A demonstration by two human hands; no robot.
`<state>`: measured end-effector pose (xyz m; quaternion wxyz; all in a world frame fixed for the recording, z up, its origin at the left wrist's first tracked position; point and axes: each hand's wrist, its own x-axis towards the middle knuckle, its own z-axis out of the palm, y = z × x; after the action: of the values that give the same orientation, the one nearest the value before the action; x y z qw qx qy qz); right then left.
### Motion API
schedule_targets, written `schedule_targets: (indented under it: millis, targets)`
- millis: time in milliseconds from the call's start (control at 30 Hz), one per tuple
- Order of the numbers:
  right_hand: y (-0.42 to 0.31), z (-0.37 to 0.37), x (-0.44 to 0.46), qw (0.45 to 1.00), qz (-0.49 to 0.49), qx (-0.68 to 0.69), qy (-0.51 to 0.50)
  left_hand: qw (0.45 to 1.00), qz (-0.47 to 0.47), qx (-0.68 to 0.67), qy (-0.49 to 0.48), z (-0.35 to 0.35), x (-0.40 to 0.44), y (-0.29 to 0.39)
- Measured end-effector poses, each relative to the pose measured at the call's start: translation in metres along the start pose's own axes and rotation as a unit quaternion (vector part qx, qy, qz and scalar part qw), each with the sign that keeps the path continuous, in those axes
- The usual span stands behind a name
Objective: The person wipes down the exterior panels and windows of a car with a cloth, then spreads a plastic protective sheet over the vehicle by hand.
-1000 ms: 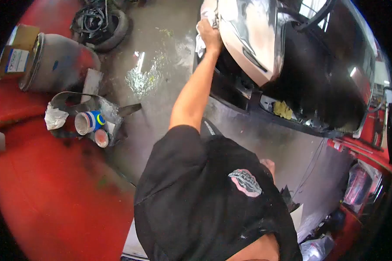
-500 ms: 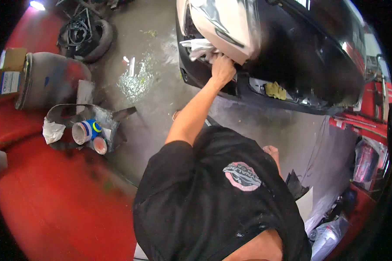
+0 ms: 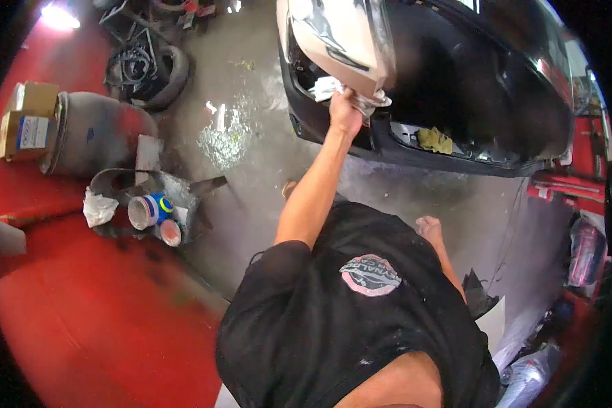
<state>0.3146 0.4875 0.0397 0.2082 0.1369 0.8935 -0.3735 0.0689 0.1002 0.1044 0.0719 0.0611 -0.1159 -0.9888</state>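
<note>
My left hand (image 3: 347,117) is closed around a white cloth (image 3: 368,103), whose folds stick out on both sides of the fingers. It presses up under the lower edge of a pale, glossy car part (image 3: 340,47) with a dark slot in it. That part sits against a large black car body (image 3: 469,75). A crumpled yellow cloth (image 3: 435,140) lies in a recess of the black body, right of my left hand. My right hand (image 3: 429,228) hangs low beside my body, fingers loosely bent and apart, with nothing visible in it.
To the left stand a grey drum (image 3: 105,132), cardboard boxes (image 3: 30,126) and a low stand (image 3: 115,180) bearing cans (image 3: 146,211) and a white rag (image 3: 100,206). A tire (image 3: 173,81) lies behind. Plastic-wrapped items (image 3: 530,374) stand at the lower right.
My left hand and the cloth have shifted slightly along the edge of the pale part, and more cloth shows on the right. My right hand has risen a little; the view has shifted.
</note>
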Motion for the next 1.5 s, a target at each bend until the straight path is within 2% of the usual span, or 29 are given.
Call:
schedule_targets:
  millis: [33,100,133,167,233,267,300,367,400,500,533,600,667,767,867,967,1000,1100,1233,1267,1300,1367,1433,1467,1500]
  targets:
    - [-0.003,0.0,0.007,1.0,-0.009,-0.023,-0.005,0.994,0.026,0.106,0.016,-0.008,0.01,-0.017]
    - [-0.008,0.0,0.001,0.999,-0.015,-0.044,-0.009,0.947,0.081,0.307,0.051,-0.029,0.026,-0.048]
    - [-0.017,0.004,0.001,0.999,-0.02,-0.037,-0.005,0.921,0.025,0.36,0.144,0.05,-0.014,-0.026]
    - [-0.022,0.006,0.0,0.999,-0.025,-0.03,-0.001,0.823,0.236,0.513,0.06,-0.025,0.015,-0.069]
    - [-0.013,0.013,0.004,0.999,-0.015,-0.049,-0.013,0.758,0.265,0.582,0.13,-0.013,-0.009,-0.078]
    - [-0.003,0.017,0.004,0.998,-0.008,-0.057,-0.018,0.772,0.258,0.568,0.123,-0.005,-0.025,-0.073]
    - [0.005,0.017,-0.001,0.997,0.001,-0.068,-0.02,0.788,0.14,0.598,0.053,-0.015,-0.036,-0.063]
    - [0.017,0.017,-0.004,0.996,0.017,-0.087,-0.019,0.766,0.152,0.623,-0.042,-0.001,-0.065,-0.051]
    - [0.025,0.017,-0.007,0.997,0.01,-0.079,-0.006,0.745,0.198,0.635,-0.051,0.007,-0.067,-0.05]
    - [0.053,0.021,-0.018,0.996,0.001,-0.086,0.017,0.691,0.257,0.675,-0.027,0.026,-0.049,-0.066]
    - [0.062,0.02,-0.023,0.994,0.004,-0.112,0.014,0.657,0.32,0.682,-0.029,0.018,-0.044,-0.082]
    - [0.085,0.015,-0.024,0.99,0.003,-0.138,0.017,0.643,0.255,0.722,-0.029,-0.031,-0.036,-0.109]
    - [0.117,0.022,-0.028,0.991,0.006,-0.132,0.027,0.61,0.222,0.76,-0.03,-0.037,-0.038,-0.11]
    - [0.096,0.015,-0.051,0.999,0.001,-0.047,0.011,0.559,0.096,0.824,-0.018,-0.056,-0.051,-0.113]
    - [0.11,0.023,-0.05,0.994,0.049,-0.096,-0.002,0.579,0.092,0.81,0.016,-0.042,-0.056,-0.12]
    - [0.106,0.029,-0.055,0.997,-0.013,-0.071,0.008,0.569,0.116,0.814,-0.019,-0.035,-0.046,-0.104]
    - [0.106,0.031,-0.052,0.998,-0.026,-0.056,0.009,0.594,0.108,0.797,-0.019,-0.024,-0.044,-0.09]
    - [0.118,0.04,-0.042,1.0,-0.001,0.014,0.003,0.615,0.127,0.771,-0.104,-0.014,-0.037,-0.059]
    - [0.1,0.047,-0.035,0.995,0.075,0.071,-0.006,0.693,0.242,0.667,-0.127,0.096,-0.079,-0.005]
    - [0.097,0.049,-0.032,0.992,0.095,0.082,-0.015,0.688,0.264,0.663,-0.132,0.113,-0.081,0.008]
    - [0.113,0.061,-0.026,0.997,0.069,0.044,0.01,0.683,0.287,0.658,-0.137,0.129,-0.081,0.021]
    - [0.164,0.091,-0.002,0.997,0.013,-0.034,0.062,0.599,0.329,0.716,-0.141,0.159,-0.074,0.039]
    - [0.124,0.079,-0.011,0.998,0.059,0.034,0.014,0.411,0.303,0.845,-0.161,0.152,-0.039,0.043]
    - [0.105,0.072,-0.018,0.994,0.084,0.066,-0.013,0.254,0.296,0.9,-0.194,0.127,-0.007,0.045]
    - [0.113,0.078,-0.02,0.996,0.074,0.042,0.0,0.264,0.309,0.889,-0.21,0.131,0.004,0.044]
